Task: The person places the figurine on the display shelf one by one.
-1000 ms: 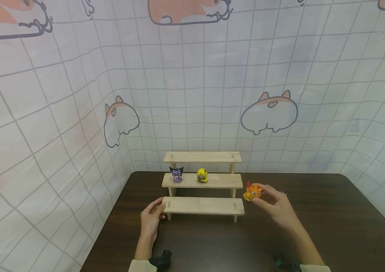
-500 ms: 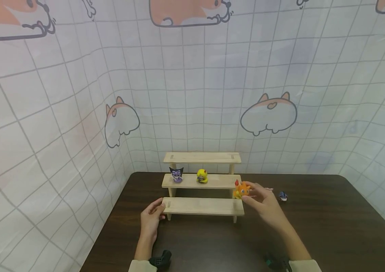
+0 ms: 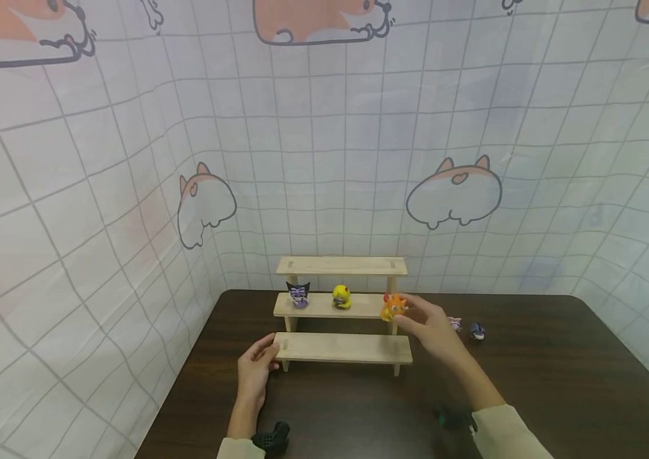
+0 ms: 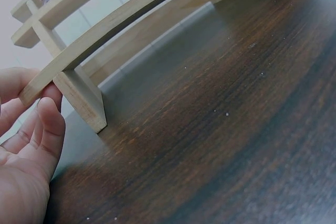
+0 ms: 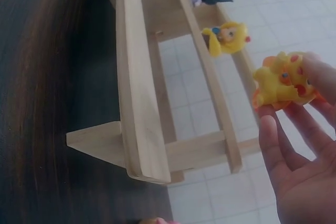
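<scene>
A three-step wooden display stand (image 3: 342,347) stands on the dark table. My left hand (image 3: 254,371) pinches the left end of its lowest board, fingertips above and thumb below in the left wrist view. My right hand (image 3: 432,326) holds an orange and yellow toy figurine (image 3: 393,308) between thumb and fingers at the right end of the middle board. In the right wrist view this figurine (image 5: 275,82) appears clear of the board. On the middle board sit a purple and black figurine (image 3: 299,296) at the left and a yellow figurine (image 3: 342,297) near the centre.
Right of the stand, a pinkish figurine (image 3: 454,324) and a dark blue and white figurine (image 3: 477,331) lie on the table (image 3: 542,370). A white grid-patterned cloth (image 3: 330,191) with cartoon corgis hangs behind and at the sides.
My right hand has carried the orange figurine leftward and up to the middle board's right end. The two figurines on the table have come into sight. My left hand has stayed put.
</scene>
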Demonstrator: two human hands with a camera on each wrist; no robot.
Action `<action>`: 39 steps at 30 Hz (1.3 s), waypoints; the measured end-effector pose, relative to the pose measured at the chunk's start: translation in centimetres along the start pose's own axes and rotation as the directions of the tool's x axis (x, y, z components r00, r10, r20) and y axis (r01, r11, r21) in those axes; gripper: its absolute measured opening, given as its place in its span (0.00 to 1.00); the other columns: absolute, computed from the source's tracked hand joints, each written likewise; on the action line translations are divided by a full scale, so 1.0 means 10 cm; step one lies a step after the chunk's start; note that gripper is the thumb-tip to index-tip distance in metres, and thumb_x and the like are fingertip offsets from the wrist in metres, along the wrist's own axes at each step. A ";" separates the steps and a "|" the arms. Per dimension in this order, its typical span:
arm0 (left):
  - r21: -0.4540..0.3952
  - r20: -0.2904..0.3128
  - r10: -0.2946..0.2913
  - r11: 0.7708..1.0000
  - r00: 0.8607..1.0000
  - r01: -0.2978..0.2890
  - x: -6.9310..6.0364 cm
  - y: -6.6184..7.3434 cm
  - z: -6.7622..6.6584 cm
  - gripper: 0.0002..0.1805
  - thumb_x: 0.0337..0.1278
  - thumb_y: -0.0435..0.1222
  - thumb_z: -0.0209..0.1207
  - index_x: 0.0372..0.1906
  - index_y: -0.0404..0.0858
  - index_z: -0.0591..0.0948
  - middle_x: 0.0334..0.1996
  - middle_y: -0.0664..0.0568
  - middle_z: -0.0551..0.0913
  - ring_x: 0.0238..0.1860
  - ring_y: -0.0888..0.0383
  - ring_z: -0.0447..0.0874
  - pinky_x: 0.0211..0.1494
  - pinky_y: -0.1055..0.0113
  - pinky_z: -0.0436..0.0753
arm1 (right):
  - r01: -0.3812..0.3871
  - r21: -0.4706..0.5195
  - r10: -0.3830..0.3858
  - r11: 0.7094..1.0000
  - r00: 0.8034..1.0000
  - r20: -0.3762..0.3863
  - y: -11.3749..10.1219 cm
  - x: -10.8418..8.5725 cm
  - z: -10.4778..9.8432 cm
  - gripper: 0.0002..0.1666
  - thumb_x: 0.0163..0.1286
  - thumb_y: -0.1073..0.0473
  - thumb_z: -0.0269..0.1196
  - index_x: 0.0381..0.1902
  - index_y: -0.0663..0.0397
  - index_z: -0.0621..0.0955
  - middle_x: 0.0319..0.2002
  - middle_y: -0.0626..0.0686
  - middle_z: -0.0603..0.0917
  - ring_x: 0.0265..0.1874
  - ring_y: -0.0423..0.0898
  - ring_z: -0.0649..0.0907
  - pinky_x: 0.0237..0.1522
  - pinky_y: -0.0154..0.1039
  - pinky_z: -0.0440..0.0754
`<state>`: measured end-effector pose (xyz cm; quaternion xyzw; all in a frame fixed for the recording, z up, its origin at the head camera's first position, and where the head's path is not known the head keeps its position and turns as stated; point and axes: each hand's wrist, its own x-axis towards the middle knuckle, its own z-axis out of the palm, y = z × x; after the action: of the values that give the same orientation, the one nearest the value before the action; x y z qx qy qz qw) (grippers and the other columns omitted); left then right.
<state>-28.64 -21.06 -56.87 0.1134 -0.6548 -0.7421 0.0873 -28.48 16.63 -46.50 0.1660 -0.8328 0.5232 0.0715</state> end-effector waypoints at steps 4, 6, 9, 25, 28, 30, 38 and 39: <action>0.003 -0.002 0.001 1.000 1.000 -0.001 0.00 0.00 0.00 0.22 0.68 0.37 0.65 0.64 0.35 0.81 0.46 0.51 0.88 0.32 0.65 0.81 0.34 0.72 0.84 | -0.013 0.023 0.013 1.000 1.000 0.000 0.03 0.09 0.03 0.34 0.72 0.49 0.67 0.72 0.54 0.74 0.55 0.62 0.86 0.53 0.58 0.86 0.48 0.44 0.88; 0.002 -0.002 0.000 1.000 1.000 0.000 0.00 -0.01 0.00 0.22 0.68 0.37 0.65 0.64 0.35 0.81 0.47 0.51 0.88 0.32 0.65 0.81 0.34 0.72 0.84 | -0.008 0.013 0.008 1.000 1.000 -0.003 0.04 0.13 0.04 0.34 0.72 0.50 0.67 0.71 0.55 0.74 0.55 0.62 0.86 0.53 0.57 0.86 0.48 0.44 0.87; -0.001 -0.001 -0.006 1.000 1.000 0.006 0.01 -0.02 -0.01 0.22 0.68 0.36 0.65 0.64 0.35 0.81 0.47 0.51 0.88 0.31 0.65 0.81 0.34 0.72 0.84 | -0.007 -0.004 0.007 1.000 1.000 -0.007 0.05 0.19 0.07 0.33 0.72 0.50 0.67 0.71 0.56 0.74 0.55 0.63 0.85 0.52 0.57 0.87 0.49 0.47 0.87; 0.012 -0.007 -0.007 1.000 1.000 0.007 -0.01 0.01 0.01 0.23 0.68 0.37 0.65 0.64 0.35 0.81 0.51 0.47 0.87 0.32 0.65 0.81 0.34 0.72 0.84 | -0.046 -0.071 0.046 0.996 0.999 -0.006 0.08 0.42 0.15 0.33 0.72 0.50 0.68 0.71 0.53 0.75 0.60 0.66 0.82 0.54 0.63 0.85 0.48 0.50 0.88; 0.017 -0.008 -0.008 1.000 1.000 0.009 0.00 0.01 0.01 0.22 0.68 0.37 0.65 0.64 0.35 0.81 0.51 0.47 0.87 0.33 0.65 0.81 0.34 0.72 0.84 | -0.056 -0.080 0.056 0.995 0.998 -0.004 0.10 0.43 0.15 0.33 0.72 0.50 0.68 0.71 0.52 0.75 0.60 0.66 0.82 0.55 0.63 0.85 0.48 0.50 0.88; 0.017 -0.011 -0.009 1.000 1.000 0.009 -0.01 0.01 0.01 0.22 0.68 0.37 0.66 0.63 0.35 0.81 0.50 0.47 0.87 0.33 0.64 0.81 0.34 0.72 0.84 | -0.058 -0.086 0.058 0.995 0.998 -0.004 0.11 0.44 0.15 0.33 0.72 0.51 0.68 0.71 0.52 0.75 0.60 0.66 0.82 0.55 0.63 0.85 0.48 0.50 0.88; 0.021 -0.006 -0.005 1.000 1.000 0.005 -0.02 0.03 0.01 0.22 0.67 0.37 0.66 0.63 0.35 0.81 0.48 0.48 0.87 0.32 0.64 0.81 0.34 0.72 0.84 | -0.060 -0.102 0.061 0.993 0.998 0.010 0.11 0.46 0.15 0.33 0.72 0.51 0.68 0.71 0.53 0.75 0.60 0.65 0.82 0.55 0.63 0.85 0.47 0.49 0.88; 0.021 -0.006 -0.005 1.000 1.000 0.005 -0.02 0.03 0.01 0.22 0.67 0.37 0.66 0.63 0.35 0.81 0.48 0.48 0.87 0.32 0.64 0.81 0.34 0.72 0.84 | -0.064 -0.102 0.065 0.993 0.998 0.011 0.10 0.47 0.15 0.33 0.72 0.51 0.68 0.71 0.52 0.75 0.60 0.65 0.82 0.55 0.63 0.85 0.47 0.49 0.88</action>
<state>-28.48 -20.94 -56.59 0.1180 -0.6621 -0.7350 0.0862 -33.12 14.74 -46.68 0.1387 -0.8637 0.4811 0.0571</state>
